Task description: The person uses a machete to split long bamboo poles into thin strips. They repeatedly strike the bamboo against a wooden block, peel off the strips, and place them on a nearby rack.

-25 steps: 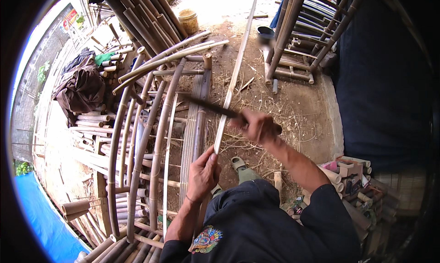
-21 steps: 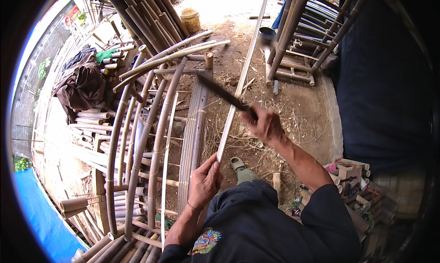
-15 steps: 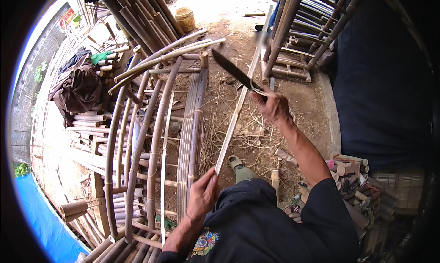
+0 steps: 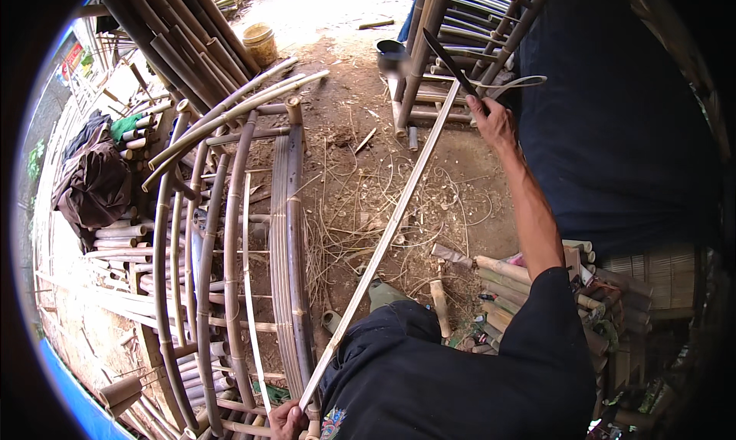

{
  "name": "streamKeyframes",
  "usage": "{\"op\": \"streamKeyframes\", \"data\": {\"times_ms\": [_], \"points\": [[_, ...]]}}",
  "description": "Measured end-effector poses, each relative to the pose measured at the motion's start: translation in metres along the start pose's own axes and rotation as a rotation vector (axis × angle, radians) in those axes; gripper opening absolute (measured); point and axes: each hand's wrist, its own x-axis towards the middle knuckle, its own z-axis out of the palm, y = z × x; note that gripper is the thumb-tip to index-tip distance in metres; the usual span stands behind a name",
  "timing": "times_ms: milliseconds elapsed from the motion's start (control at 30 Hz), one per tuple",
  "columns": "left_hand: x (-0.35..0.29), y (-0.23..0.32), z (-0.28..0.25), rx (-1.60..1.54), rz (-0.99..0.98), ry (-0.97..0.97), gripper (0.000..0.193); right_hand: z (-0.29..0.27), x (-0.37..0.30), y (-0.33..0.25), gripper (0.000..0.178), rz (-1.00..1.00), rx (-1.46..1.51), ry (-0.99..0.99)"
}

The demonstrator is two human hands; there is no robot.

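bamboo strip (image 4: 383, 241) was pale tan, centre | knife blade (image 4: 448, 60) was dark, far right | curved bamboo frame (image 4: 230, 233) was grey-brown, left | bucket (image 4: 261, 44) was yellow-tan, far | cloth heap (image 4: 96, 183) was dark brown, far left | tarp (image 4: 73, 398) was blue, near left | ground (image 4: 360, 164) was reddish-brown | sleeve (image 4: 544, 340) was black, near right

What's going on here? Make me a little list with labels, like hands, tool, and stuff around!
Left hand: grips the near end of a long bamboo strip
Right hand: holds a dark long-bladed knife at the strip's far end
Shaving: a thin curl peels off beside the blade
Left side: curved bamboo frame
Ground: dirt with scattered shavings
Right side: pile of cut bamboo pieces
Far: yellow bucket
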Motion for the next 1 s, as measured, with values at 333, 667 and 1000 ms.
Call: {"op": "streamKeyframes", "data": {"times_ms": [333,667,1000], "points": [[0.018,0.012,-0.021,0.122,-0.129,0.012,0.042,0.003,-0.001,0.018,0.068,0.115,0.175,0.003],[0.138,0.108,0.06,0.089,-0.064,-0.201,0.029,0.057,-0.105,-0.073,0.061,-0.049,0.801,-0.027],[0.209,0.138,0.121,0.192,0.253,0.156,0.027,0.045,-0.196,-0.195,0.062,-0.652,0.372,-0.226]]}}
